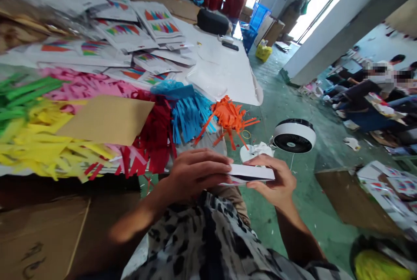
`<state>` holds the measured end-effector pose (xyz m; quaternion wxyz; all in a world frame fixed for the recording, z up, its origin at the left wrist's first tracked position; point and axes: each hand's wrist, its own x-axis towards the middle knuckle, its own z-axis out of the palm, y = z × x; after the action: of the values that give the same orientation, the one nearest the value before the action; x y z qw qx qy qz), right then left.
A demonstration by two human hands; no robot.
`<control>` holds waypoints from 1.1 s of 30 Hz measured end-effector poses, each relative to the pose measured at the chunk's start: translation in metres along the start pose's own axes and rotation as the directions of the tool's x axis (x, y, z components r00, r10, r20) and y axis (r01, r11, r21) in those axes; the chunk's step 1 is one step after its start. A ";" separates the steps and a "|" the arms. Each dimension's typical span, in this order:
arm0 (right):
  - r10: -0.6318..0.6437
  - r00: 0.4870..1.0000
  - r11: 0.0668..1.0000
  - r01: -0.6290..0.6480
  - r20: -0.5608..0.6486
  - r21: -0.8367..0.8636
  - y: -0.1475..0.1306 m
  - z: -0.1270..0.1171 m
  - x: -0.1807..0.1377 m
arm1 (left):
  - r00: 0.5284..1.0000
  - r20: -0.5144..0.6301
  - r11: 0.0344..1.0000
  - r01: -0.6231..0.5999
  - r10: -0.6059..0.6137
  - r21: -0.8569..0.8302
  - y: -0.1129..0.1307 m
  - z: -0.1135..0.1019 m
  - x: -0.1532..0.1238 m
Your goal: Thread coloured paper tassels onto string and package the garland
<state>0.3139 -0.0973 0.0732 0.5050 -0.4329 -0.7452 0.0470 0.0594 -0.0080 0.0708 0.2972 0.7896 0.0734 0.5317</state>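
Note:
Both hands hold a thin stack of white printed cards in front of my lap. My left hand lies closed over the stack's left end, fingers curled across its top. My right hand grips the right end, thumb on top and fingers underneath. Just beyond the hands, on the table's edge, lie bundles of cut paper fringe: orange, blue, red, yellow, pink and green.
A brown cardboard sheet lies on the fringe. Several printed cards and a white sheet cover the table. A small white fan stands on the green floor. Seated people work at right; boxes of cards lie nearby.

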 end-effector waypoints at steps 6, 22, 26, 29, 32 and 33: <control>0.051 0.999 0.997 -0.050 -0.013 0.062 -0.006 0.009 0.000 | 0.966 -0.028 0.943 0.243 -0.256 -0.227 -0.007 0.003 -0.011; 0.184 0.981 0.981 -0.188 0.069 0.053 0.009 0.000 -0.004 | 0.871 0.040 0.855 0.489 -0.490 -0.171 -0.006 0.023 -0.021; 0.444 0.888 0.883 -0.456 0.119 0.111 0.045 0.008 0.015 | 0.821 -0.047 0.809 0.549 -0.570 -0.210 -0.014 0.007 -0.016; 0.653 0.735 0.703 -0.678 0.179 0.216 0.088 0.023 0.049 | 0.778 -0.275 0.820 0.567 -0.565 -0.082 -0.020 -0.026 -0.019; 0.659 0.715 0.686 -0.698 0.231 0.204 0.129 0.045 0.086 | 0.795 -0.450 0.712 0.585 -0.406 0.390 -0.021 -0.072 -0.036; 0.604 0.766 0.757 -0.638 0.221 0.142 0.140 0.053 0.096 | 0.803 -0.467 0.601 0.590 -0.371 0.539 -0.021 -0.088 -0.044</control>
<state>0.3451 0.0754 0.0447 0.4408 -0.5952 -0.5881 0.3249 -0.0331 0.0251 0.0467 0.1161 0.6982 0.5143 0.4842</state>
